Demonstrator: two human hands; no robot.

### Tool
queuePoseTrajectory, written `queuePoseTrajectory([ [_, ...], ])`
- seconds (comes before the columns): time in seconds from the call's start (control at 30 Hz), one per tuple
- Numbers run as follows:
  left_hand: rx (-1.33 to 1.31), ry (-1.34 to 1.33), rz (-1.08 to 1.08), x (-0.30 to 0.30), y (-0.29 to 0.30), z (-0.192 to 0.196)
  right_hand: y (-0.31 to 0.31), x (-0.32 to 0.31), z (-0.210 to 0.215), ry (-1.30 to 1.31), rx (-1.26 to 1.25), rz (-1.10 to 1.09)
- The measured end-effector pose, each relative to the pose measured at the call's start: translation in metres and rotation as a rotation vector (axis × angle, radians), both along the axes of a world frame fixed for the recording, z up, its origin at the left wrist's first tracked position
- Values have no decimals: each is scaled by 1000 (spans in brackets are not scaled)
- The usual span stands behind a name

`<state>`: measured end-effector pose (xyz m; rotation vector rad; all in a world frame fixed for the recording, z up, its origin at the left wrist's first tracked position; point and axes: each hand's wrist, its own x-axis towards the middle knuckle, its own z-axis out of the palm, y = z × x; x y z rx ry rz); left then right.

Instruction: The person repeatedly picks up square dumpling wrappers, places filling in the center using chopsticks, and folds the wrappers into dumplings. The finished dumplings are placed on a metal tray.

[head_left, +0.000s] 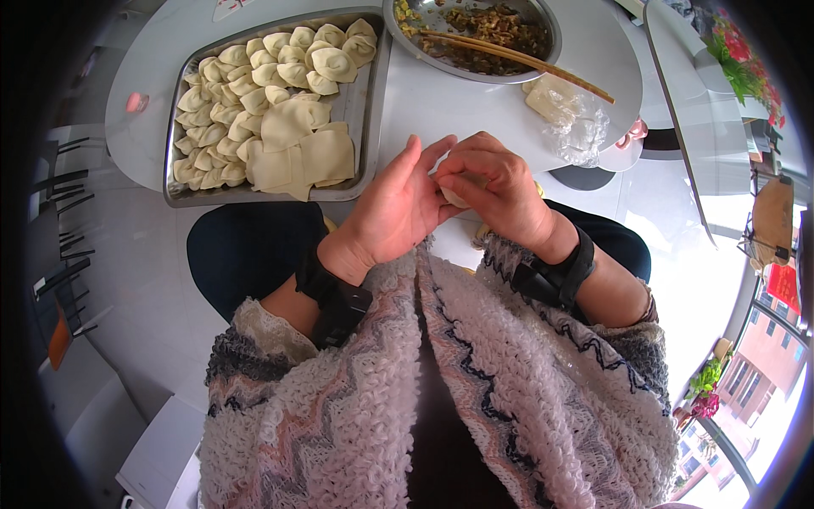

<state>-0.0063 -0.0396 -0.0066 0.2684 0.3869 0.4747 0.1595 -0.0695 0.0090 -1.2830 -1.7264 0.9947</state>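
Above the table's near edge, my right hand (502, 188) pinches a small, pale dumpling (454, 198), which its fingers mostly hide. My left hand (392, 202) is turned palm up, thumb raised, its fingers curled against the dumpling from the other side. To the left lies a metal tray (363, 127) with rows of folded dumplings (254, 76). Flat, square dough wrappers (280, 165) overlap at the tray's near end. Beyond my hands, a metal bowl (555, 38) contains chopped filling (500, 30), with wooden chopsticks (526, 61) lying across it.
Right of the bowl is a crumpled clear plastic bag (577, 127), with pale dough-like pieces beside it. A pink object (136, 103) lies left of the tray on the round white table (140, 64). Dark stools stand under the near edge. Flowers (736, 51) show at far right.
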Motion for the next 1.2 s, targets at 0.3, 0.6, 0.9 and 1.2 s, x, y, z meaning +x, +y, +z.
queuePoseTrajectory([
  [0.3,-1,26,172,-2,9,5,8,9,2,143,-148,-320],
  [0.6,-8,0,202,-2,10,7,8,12,-3,123,-333,-296],
  [0.9,26,24,165,-2,10,5,9,9,-2,152,-234,-294],
  [1.2,57,-15,71,-2,7,6,1,-1,16,-103,182,-102],
])
